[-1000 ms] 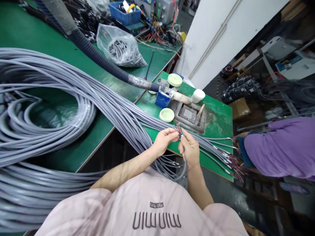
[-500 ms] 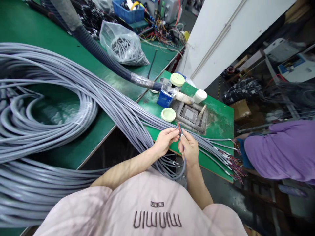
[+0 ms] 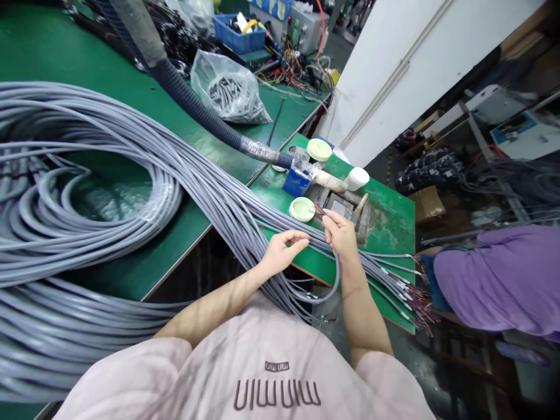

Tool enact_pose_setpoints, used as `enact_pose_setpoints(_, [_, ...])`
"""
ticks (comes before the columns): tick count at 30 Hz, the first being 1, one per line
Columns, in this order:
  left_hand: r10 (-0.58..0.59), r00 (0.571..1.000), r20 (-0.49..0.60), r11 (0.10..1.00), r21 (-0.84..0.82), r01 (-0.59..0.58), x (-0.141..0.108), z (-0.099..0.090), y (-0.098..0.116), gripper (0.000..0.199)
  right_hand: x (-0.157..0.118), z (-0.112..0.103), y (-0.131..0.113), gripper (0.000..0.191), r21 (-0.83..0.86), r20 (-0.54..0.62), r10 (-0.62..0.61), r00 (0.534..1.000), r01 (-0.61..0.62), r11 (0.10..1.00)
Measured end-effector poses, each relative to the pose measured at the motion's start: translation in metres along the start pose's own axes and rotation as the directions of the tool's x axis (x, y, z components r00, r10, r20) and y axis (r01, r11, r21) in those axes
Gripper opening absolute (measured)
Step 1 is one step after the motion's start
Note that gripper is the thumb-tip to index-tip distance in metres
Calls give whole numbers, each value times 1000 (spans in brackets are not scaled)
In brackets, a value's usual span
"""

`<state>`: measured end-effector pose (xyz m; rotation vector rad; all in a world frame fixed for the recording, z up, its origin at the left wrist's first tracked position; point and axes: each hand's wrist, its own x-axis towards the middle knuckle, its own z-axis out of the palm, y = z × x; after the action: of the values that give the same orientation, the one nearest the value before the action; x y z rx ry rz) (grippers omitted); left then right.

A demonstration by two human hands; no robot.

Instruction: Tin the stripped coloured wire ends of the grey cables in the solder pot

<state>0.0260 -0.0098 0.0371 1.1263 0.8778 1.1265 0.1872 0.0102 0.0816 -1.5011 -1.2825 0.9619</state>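
My right hand (image 3: 341, 234) is closed on the end of a grey cable (image 3: 336, 280), whose thin coloured wires (image 3: 319, 208) point left over the edge of a round pale green dish (image 3: 301, 209). My left hand (image 3: 285, 249) hovers over the long bundle of grey cables (image 3: 236, 204), thumb and fingers apart, with nothing seen between them. Just behind the right hand lies a dark square device (image 3: 340, 205) in a worn frame, partly hidden by the hand. A hose (image 3: 196, 111) ends at a blue block (image 3: 296, 182) beside the dish.
Behind the dish stand a yellow-green lid (image 3: 319, 150) and a white cup (image 3: 357, 178). A clear bag of grey pieces (image 3: 230, 90) and a blue bin (image 3: 240, 35) are farther back. A person in purple (image 3: 499, 280) is at the right.
My right hand has moved forward with the cable, bringing its wires to the dish. My left hand has let go of the wires and drawn back to the left.
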Motion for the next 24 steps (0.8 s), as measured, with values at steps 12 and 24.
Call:
enact_pose_setpoints(12, [476,808,346,307,796,-522,3,-38,-35,21,65,1,15,41,-288,197,90,976,-30,957])
enact_pose_setpoints(24, [461,802,380,256,808,-531,2,-39,-34,23,78,5,22,31,-473,266,65,962,71,878])
